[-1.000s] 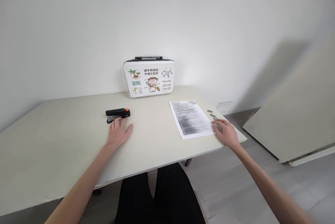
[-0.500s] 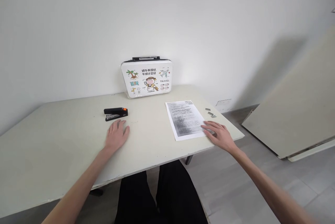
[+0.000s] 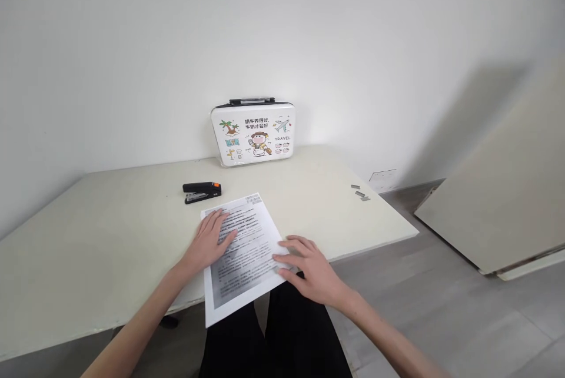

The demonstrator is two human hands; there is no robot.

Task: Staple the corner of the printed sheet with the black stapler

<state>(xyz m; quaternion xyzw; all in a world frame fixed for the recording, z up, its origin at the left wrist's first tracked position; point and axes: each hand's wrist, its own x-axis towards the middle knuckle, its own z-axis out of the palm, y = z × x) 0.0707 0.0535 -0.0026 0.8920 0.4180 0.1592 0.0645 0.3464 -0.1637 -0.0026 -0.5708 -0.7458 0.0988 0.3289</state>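
Note:
A printed sheet of paper (image 3: 247, 278) lies at the table's front edge, its near part sticking out over my legs. My left hand (image 3: 207, 242) rests flat on the left side of the paper, fingers stretched out. On the paper's right edge, my right hand (image 3: 309, 266) lays its spread fingertips, thumb apart from them. A black stapler (image 3: 202, 191) with an orange piece sits just beyond the paper's far left corner, touched by neither hand.
A white cartoon-printed case (image 3: 253, 136) with a black handle stands against the wall. Several small grey strips of staples (image 3: 359, 194) lie near the right end of the pale table (image 3: 110, 236). A large light panel (image 3: 498, 207) leans beyond it on the right.
The paper has slid left and toward me, together with my right hand. My left hand has moved from the bare tabletop near the stapler onto the paper.

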